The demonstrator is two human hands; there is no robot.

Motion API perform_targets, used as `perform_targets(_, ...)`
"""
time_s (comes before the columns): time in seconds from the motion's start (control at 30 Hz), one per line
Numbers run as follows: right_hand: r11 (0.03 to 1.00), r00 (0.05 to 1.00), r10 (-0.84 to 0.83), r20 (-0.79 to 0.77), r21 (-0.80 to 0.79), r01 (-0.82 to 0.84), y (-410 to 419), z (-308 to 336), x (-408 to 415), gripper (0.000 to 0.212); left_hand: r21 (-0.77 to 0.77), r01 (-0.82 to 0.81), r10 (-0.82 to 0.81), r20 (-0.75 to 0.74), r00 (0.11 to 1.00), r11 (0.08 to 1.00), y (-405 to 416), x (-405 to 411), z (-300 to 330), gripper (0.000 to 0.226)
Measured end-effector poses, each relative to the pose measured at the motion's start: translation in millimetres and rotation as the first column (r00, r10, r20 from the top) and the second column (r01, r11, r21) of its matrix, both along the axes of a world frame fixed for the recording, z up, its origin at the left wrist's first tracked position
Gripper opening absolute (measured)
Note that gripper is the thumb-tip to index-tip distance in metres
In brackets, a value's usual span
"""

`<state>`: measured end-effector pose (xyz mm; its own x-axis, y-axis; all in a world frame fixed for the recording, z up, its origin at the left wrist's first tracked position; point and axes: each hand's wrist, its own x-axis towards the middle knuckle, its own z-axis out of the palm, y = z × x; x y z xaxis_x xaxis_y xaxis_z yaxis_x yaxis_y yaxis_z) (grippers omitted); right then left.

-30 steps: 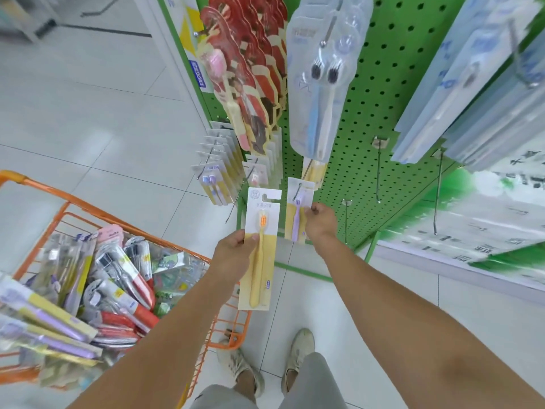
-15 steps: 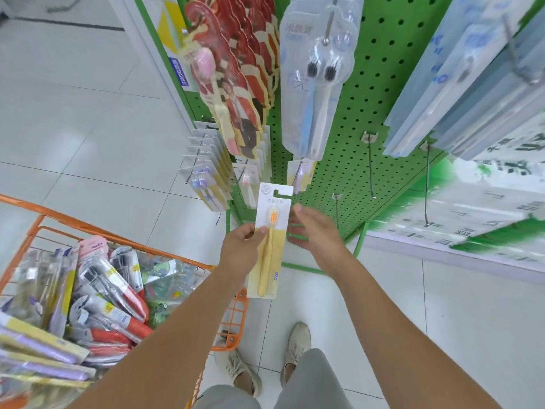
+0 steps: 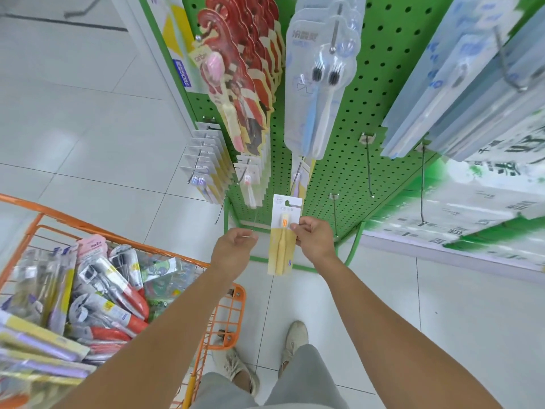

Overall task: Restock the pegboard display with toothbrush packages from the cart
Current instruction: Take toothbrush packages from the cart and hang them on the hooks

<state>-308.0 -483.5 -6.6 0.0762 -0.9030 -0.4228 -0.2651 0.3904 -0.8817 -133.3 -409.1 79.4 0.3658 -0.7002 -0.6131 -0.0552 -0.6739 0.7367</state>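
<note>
Right hand pinching one yellow toothbrush package, left hand loosely curled, empty.

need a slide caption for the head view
Right hand holds a yellow toothbrush pack before the green pegboard, left hand empty above the orange cart.

You have a single view, from the camera on your head, wide-angle and tilted steeply down. It faces the green perforated metal pegboard, close enough that hanging packs crowd the top edge. Your two forearms reach in from the bottom, your shoes stand on the white tiled floor below, and the orange wire cart fills the lower left corner.
</note>
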Motion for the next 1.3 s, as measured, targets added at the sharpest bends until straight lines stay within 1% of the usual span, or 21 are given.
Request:
perform_targets(0.03, 1.000, 1.000, 0.000, -0.018, -0.022, -0.001, -3, -3, -1, 0.049, 0.005, -0.025, 0.026, -0.019, 0.999, 1.000, 3, 3, -2, 0.015)
perform_targets(0.17, 0.992, 0.997, 0.037, -0.064, -0.118, -0.044, -15, 4, 1, 0.055, 0.010, -0.109, 0.109, -0.077, 0.991, 0.994, 12, 12, -6, 0.016)
perform_targets(0.2, 0.992, 0.998, 0.026, -0.064, -0.120, -0.034, -17, 4, 2, 0.050, 0.009, -0.120, 0.120, -0.075, 0.990, 0.993, 13, 13, -6, 0.017)
perform_targets(0.27, 0.994, 0.994, -0.003, -0.105, -0.113, -0.009, -20, 2, 2, 0.031, 0.011, -0.134, 0.134, -0.076, 0.988, 0.991, 14, 13, -5, 0.019)
perform_targets(0.3, 0.994, 0.992, -0.025, -0.125, -0.106, 0.011, -20, -1, 1, 0.027, 0.013, -0.137, 0.138, -0.080, 0.987, 0.990, 14, 13, -5, 0.019)
perform_targets(0.4, 0.997, 0.986, -0.056, -0.158, -0.069, 0.045, -25, 0, 1, 0.030, 0.016, -0.132, 0.133, -0.086, 0.987, 0.991, 15, 14, -5, 0.017)
perform_targets(0.47, 0.998, 0.981, -0.060, -0.182, -0.038, 0.054, -35, 14, 4, 0.029, 0.015, -0.113, 0.113, -0.094, 0.989, 0.994, 13, 15, -4, 0.015)
perform_targets(0.53, 0.997, 0.974, -0.074, -0.213, -0.048, 0.065, -52, 28, 9, 0.030, 0.014, -0.092, 0.093, -0.095, 0.991, 0.996, 13, 16, -2, 0.014)
perform_targets(0.7, 0.979, 0.951, -0.201, -0.236, -0.065, 0.191, -102, 38, 14, 0.016, -0.001, -0.096, 0.095, -0.103, 0.990, 0.995, 17, 21, 2, 0.009)
perform_targets(0.8, 0.968, 0.933, -0.251, -0.258, -0.068, 0.242, -112, 36, 14, 0.028, 0.001, -0.135, 0.134, -0.121, 0.984, 0.991, 30, 29, 5, 0.003)
perform_targets(0.87, 0.970, 0.918, -0.242, -0.314, -0.053, 0.238, -103, 31, 13, 0.037, -0.007, -0.149, 0.148, -0.102, 0.984, 0.989, 47, 38, 5, 0.004)
perform_targets(0.97, 0.963, 0.899, -0.232, -0.370, 0.040, 0.265, -59, 14, 17, 0.026, -0.056, -0.188, 0.187, -0.016, 0.982, 0.981, 90, 64, 4, 0.007)
perform_targets(1.0, 0.962, 0.899, -0.211, -0.384, 0.080, 0.260, -36, 10, 24, 0.029, -0.070, -0.211, 0.212, 0.010, 0.977, 0.975, 105, 75, 5, 0.006)
perform_targets(1.03, 0.966, 0.908, -0.167, -0.383, 0.120, 0.229, -9, 8, 34, 0.031, -0.073, -0.240, 0.243, 0.036, 0.969, 0.968, 120, 88, 4, 0.006)
perform_targets(1.1, 0.973, 0.964, -0.002, -0.268, 0.222, 0.064, 48, 10, 68, 0.021, -0.079, -0.309, 0.316, 0.103, 0.943, 0.948, 149, 114, 2, 0.005)
perform_targets(1.13, 0.964, 0.976, 0.122, -0.179, 0.254, -0.074, 76, 15, 90, 0.014, -0.082, -0.337, 0.346, 0.168, 0.923, 0.938, 164, 128, 0, 0.005)
perform_targets(1.17, 0.932, 0.958, 0.273, -0.089, 0.272, -0.241, 103, 27, 114, 0.011, -0.089, -0.364, 0.375, 0.254, 0.892, 0.927, 178, 141, -1, 0.006)
perform_targets(1.2, 0.868, 0.899, 0.437, -0.006, 0.264, -0.420, 127, 41, 139, 0.012, -0.105, -0.408, 0.419, 0.339, 0.843, 0.907, 192, 155, -2, 0.007)
perform_targets(1.23, 0.774, 0.799, 0.600, 0.041, 0.221, -0.593, 146, 55, 163, 0.012, -0.144, -0.470, 0.486, 0.401, 0.777, 0.871, 205, 168, -1, 0.007)
perform_targets(1.27, 0.667, 0.681, 0.732, 0.042, 0.163, -0.727, 162, 67, 188, 0.008, -0.199, -0.536, 0.564, 0.438, 0.700, 0.821, 217, 182, 2, 0.007)
perform_targets(1.3, 0.569, 0.574, 0.818, 0.017, 0.114, -0.814, 175, 78, 212, 0.003, -0.255, -0.598, 0.640, 0.459, 0.617, 0.760, 229, 196, 5, 0.010)
